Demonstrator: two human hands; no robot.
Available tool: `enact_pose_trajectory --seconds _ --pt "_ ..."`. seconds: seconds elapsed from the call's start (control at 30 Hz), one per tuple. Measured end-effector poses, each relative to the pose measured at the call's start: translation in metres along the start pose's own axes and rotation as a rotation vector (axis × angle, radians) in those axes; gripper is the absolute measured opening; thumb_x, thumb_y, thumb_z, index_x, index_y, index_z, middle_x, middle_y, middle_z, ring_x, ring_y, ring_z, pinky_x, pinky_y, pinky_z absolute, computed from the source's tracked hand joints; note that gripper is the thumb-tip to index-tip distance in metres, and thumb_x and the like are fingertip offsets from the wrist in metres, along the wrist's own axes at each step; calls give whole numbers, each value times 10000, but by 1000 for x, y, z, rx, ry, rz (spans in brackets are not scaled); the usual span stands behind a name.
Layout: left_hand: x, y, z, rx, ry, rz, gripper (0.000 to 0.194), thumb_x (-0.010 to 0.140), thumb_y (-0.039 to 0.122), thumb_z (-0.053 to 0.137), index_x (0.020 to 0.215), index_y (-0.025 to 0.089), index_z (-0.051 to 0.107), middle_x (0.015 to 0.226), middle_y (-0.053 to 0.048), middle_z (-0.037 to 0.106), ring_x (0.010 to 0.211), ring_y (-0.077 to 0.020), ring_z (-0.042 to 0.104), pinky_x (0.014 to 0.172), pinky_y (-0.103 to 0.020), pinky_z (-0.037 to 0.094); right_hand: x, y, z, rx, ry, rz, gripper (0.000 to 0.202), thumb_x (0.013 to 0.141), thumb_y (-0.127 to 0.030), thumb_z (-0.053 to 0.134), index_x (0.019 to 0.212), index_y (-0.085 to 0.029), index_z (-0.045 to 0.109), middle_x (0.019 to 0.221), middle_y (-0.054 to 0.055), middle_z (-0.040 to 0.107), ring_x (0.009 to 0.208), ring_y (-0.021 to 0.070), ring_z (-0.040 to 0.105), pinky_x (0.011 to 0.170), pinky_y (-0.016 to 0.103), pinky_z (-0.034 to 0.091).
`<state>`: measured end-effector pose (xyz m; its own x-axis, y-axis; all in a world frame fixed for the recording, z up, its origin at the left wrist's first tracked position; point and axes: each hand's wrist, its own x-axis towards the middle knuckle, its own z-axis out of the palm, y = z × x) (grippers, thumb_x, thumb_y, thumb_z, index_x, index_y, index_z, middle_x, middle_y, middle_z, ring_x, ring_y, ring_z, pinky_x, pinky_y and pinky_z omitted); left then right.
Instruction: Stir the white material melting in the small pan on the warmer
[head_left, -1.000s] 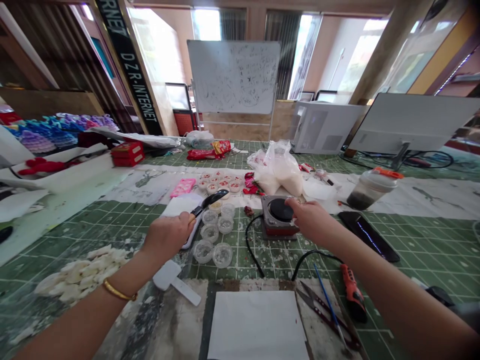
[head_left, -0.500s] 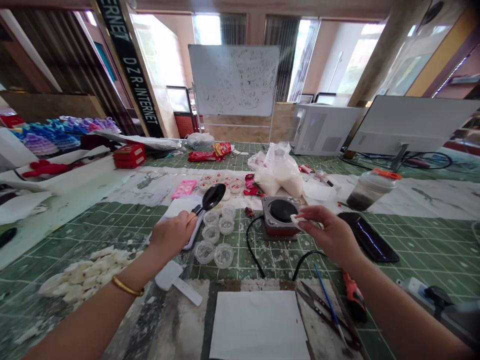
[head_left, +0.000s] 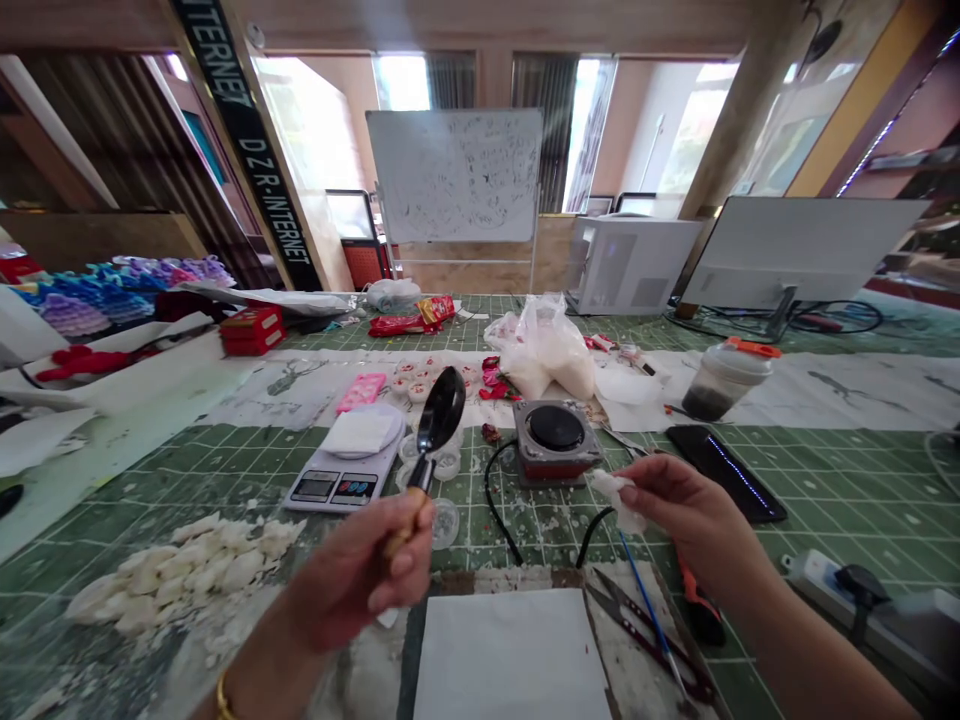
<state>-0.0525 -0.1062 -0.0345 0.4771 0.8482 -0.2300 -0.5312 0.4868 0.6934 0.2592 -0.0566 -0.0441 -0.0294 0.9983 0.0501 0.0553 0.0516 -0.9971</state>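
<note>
My left hand (head_left: 360,575) is closed round the wooden handle of a black spoon (head_left: 441,410), its bowl raised over small clear cups (head_left: 445,522). Between the thumb and fingers of my right hand (head_left: 686,505) is a crumpled white tissue (head_left: 622,500), just in front of a small electric heater (head_left: 557,432) with a round black plate. A white kitchen scale (head_left: 341,475) with a white sheet on its pan stands left of the spoon. White wax-like chunks (head_left: 180,575) are heaped at the left.
White paper (head_left: 514,655) lies in front, beside scissors (head_left: 637,620) and a blue brush (head_left: 651,600). Behind the heater stands a plastic bag (head_left: 547,350). A lidded jar (head_left: 727,380), a black phone-like slab (head_left: 726,472) and a power strip (head_left: 832,590) are at the right.
My left hand has come nearer and lower, tilting the spoon upright and uncovering the scale. My right hand has drawn back from the heater plate with the tissue, which now shows more fully.
</note>
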Motion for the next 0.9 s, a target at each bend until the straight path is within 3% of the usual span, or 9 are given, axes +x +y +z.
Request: enact_pose_trajectory --seconds 0.07,0.13,0.23,0.37,0.57,0.63,0.77,0.9 --pt "0 -19 16 -112 -60 -67 164 860 240 460 713 165 455 504 76 397 309 -3 273 335 -137 196 5 -7 8 122 8 -43 269 608 -331 760 792 -198 617 777 12 656 670 106 568 593 217 449" --pt "1 -34 26 -214 -99 -137 213 869 283 466 692 168 439 468 92 342 300 6 212 321 -122 183 10 -16 18 219 32 -125 254 616 -303 757 800 -208 611 778 -1 652 671 100 572 591 216 457" --pt "5 -53 32 -289 -158 -201 277 868 380 477 689 171 445 419 111 271 288 8 156 313 -114 187 17 -27 35 269 64 -274 242 639 -264 740 843 -223 616 782 -12 641 693 102 582 604 224 481" --pt "7 -67 33 -272 -204 -237 279 853 391 498 681 180 435 404 115 267 276 9 135 302 -113 174 17 -30 58 170 73 -428 230 700 -235 689 922 -240 631 823 -1 626 695 99 580 596 227 492" --pt "6 -72 33 -153 -91 -289 361 778 469 579 648 198 378 383 117 273 273 1 131 291 -125 128 -7 -16 79 -238 -111 -775 259 794 -128 563 1004 -243 662 893 36 586 828 109 579 721 232 493" --pt "3 -73 36 -75 -28 -305 401 749 504 597 638 202 359 381 117 279 279 0 120 292 -129 100 -3 -18 78 -266 -119 -776 256 803 -143 556 1012 -243 664 893 38 579 828 110 578 727 235 492" --pt "-3 -77 45 59 87 -277 395 739 482 609 632 200 355 386 114 277 303 -1 104 313 -135 63 18 -32 72 -300 -76 -641 142 770 -229 623 891 -253 694 917 25 566 867 119 571 782 259 475" --pt "-4 -79 45 101 134 -256 396 735 471 607 624 200 341 397 115 265 323 -6 91 323 -142 62 0 -29 72 -461 -84 -716 170 836 -206 533 946 -233 659 897 28 585 823 113 551 730 261 444"
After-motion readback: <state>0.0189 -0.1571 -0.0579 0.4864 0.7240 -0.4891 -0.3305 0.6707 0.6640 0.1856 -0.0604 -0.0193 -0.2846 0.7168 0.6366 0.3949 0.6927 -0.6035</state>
